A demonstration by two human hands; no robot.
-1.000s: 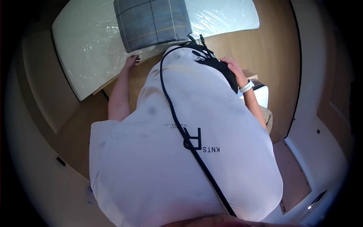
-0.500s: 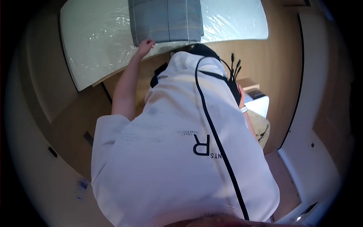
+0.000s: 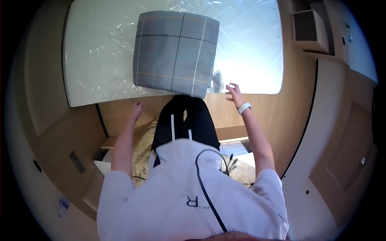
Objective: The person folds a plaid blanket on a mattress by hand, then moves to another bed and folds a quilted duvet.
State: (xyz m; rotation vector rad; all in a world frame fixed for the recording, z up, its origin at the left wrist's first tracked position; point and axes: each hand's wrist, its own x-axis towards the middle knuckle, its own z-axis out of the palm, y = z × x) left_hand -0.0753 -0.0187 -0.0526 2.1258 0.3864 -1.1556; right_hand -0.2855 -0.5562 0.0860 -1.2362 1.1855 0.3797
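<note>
Checked cloth, just one, lies near two hands.

The folded cloth is matt grey fabric with a woven check, reaching over the near edge of the mattress. Clear plastic film wraps the mattress, glossy and wrinkled, with small sharp glints toward the left edge and a broad white shine toward the near right corner. Below the near edge, the panel has a smooth, light brown wood-look surface with a low sheen. The shirt is white matt cloth, softly creased; the trousers are black matt cloth. The cord has a smooth black covering. The yellowish crumpled material is probably cloth, though it is partly hidden.
</note>
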